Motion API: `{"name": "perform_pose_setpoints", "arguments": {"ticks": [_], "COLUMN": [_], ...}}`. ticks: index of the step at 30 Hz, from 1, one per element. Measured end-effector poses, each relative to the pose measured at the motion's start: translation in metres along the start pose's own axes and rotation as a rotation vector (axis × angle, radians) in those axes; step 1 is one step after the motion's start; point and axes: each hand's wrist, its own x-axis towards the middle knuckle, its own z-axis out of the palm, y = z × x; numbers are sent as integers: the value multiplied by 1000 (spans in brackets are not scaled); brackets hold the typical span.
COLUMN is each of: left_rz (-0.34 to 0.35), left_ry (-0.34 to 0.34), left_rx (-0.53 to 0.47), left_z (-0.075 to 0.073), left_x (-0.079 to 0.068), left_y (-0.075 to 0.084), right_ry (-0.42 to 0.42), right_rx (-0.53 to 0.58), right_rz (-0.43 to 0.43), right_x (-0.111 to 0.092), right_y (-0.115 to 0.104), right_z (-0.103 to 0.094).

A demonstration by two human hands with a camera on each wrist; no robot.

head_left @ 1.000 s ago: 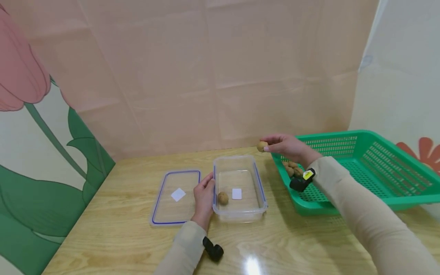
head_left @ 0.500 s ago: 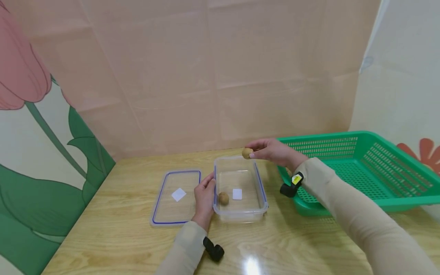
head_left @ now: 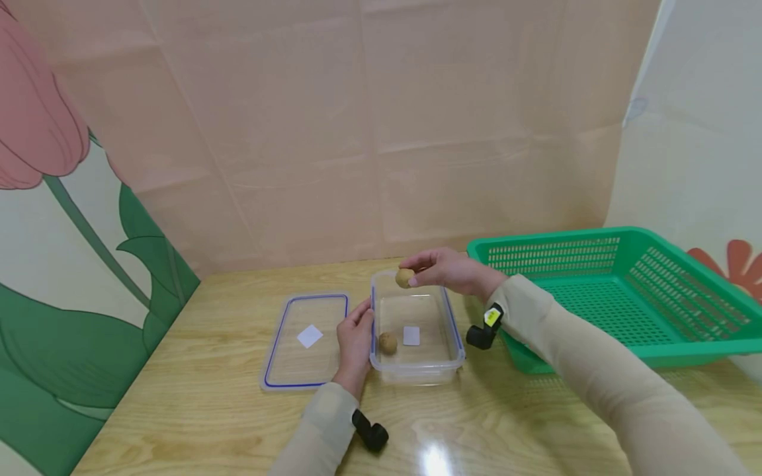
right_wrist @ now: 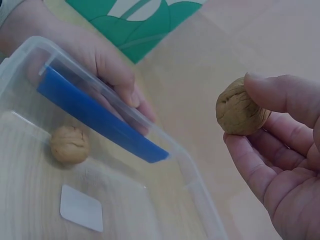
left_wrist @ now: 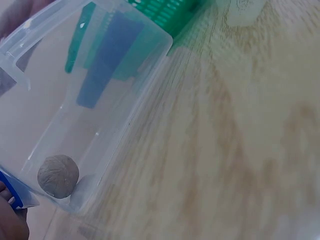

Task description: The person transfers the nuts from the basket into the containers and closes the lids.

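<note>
A walnut [head_left: 404, 278] is pinched between the thumb and fingers of my right hand [head_left: 449, 271], above the far end of a clear plastic food container [head_left: 417, 365]. In the right wrist view this held walnut [right_wrist: 240, 110] is plainly seen beyond the rim. Another walnut [head_left: 387, 343] lies on the container's floor, near the left wall, beside a white square label [head_left: 411, 336]. My left hand [head_left: 354, 340] holds the container's left side, by the blue locking flap [right_wrist: 100, 115]. Part of its fingers is hidden in the head view.
The container's lid [head_left: 286, 357], blue-sealed, lies flat at the left. A large green basket [head_left: 631, 357] stands at the right; my right sleeve hides part of its inside. Everything rests on a wooden table [head_left: 196, 410], with a covered wall [head_left: 297, 132] behind.
My right hand has carried the walnut leftward and slightly down, from beside the green basket to over the container. The left hand and the container have stayed put.
</note>
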Motion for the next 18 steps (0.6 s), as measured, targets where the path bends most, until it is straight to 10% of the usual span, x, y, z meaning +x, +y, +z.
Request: {"name": "perform_pose_setpoints", "arguments": {"ticks": [18], "left_rz": [1], "left_ry": [-10], "left_rx": [32], "left_z": [-1], "left_x": [1], "left_y": [1], "right_ry": [-17], "right_rx": [-53], "right_rz": [44], "right_x": [19], "right_y": [3], "right_z": [26]}}
